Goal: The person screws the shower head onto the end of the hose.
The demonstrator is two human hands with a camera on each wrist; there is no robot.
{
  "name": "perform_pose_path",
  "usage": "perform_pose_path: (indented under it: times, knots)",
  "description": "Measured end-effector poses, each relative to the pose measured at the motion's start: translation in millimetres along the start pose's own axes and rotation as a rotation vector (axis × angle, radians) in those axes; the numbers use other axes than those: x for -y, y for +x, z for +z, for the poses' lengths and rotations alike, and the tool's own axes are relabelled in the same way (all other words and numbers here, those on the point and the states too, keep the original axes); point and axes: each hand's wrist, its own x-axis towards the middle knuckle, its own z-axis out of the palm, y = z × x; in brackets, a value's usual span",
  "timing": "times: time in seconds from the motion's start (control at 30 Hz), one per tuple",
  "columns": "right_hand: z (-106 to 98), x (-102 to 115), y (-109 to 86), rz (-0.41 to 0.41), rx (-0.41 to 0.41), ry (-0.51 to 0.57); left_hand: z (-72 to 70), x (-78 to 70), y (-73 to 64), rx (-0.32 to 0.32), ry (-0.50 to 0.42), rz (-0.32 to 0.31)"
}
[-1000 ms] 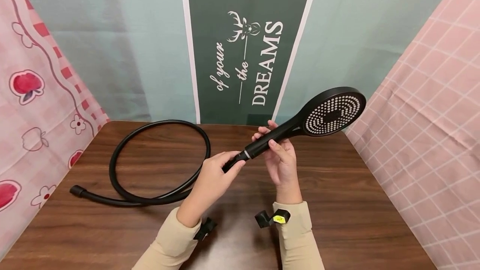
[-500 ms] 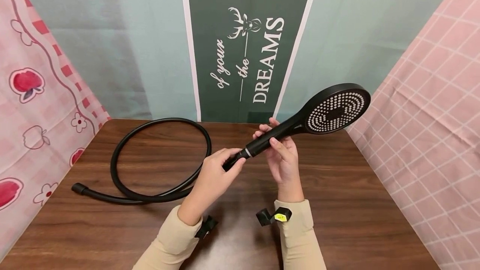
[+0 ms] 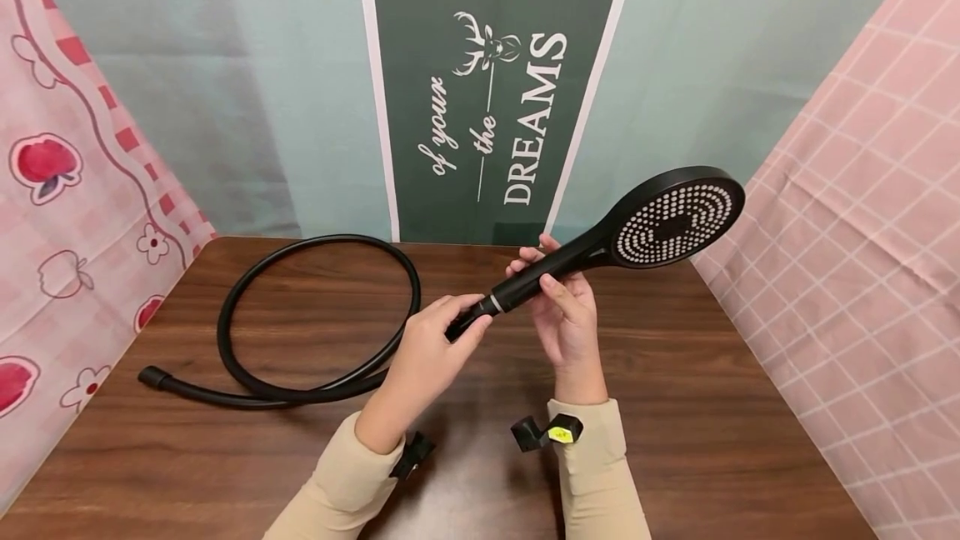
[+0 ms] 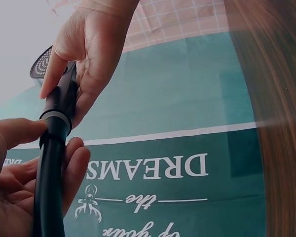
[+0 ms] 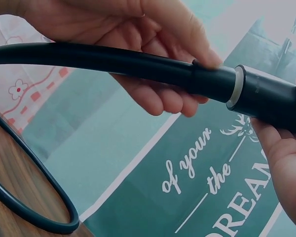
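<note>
A black shower head (image 3: 671,219) with a round face of pale nozzles is held above the table, tilted up to the right. My right hand (image 3: 568,323) grips its handle (image 3: 528,280), thumb in front and fingers behind. With thumb and fingers my left hand (image 3: 435,348) pinches the end of the black shower hose (image 3: 318,237) where it meets the handle. A pale ring (image 5: 236,85) shows at that joint in the right wrist view; the hose end (image 4: 53,143) lines up with the handle in the left wrist view. How far it is screwed in, I cannot tell.
The hose lies in a loop on the brown wooden table (image 3: 675,440), its free end fitting (image 3: 152,377) at the left. A green printed cloth (image 3: 495,107) hangs behind, with pink cloths at left (image 3: 67,190) and right (image 3: 847,215).
The shower head and both hands have shifted slightly up and right in the head view, mostly in the first half second. Both hands keep their hold.
</note>
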Motion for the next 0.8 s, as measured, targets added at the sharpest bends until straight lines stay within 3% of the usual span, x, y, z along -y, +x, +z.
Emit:
perform_pose_path:
  times: [0.23,0.8]
  knots:
    - [-2.1,2.0,0.5,-0.005,0.008,0.0,-2.5,-0.9,1.4,0.039,-0.003,-0.029]
    - [-1.9,1.6,0.8,-0.007,0.017,0.016,-1.7,-2.1,0.6,0.0,0.034,0.015]
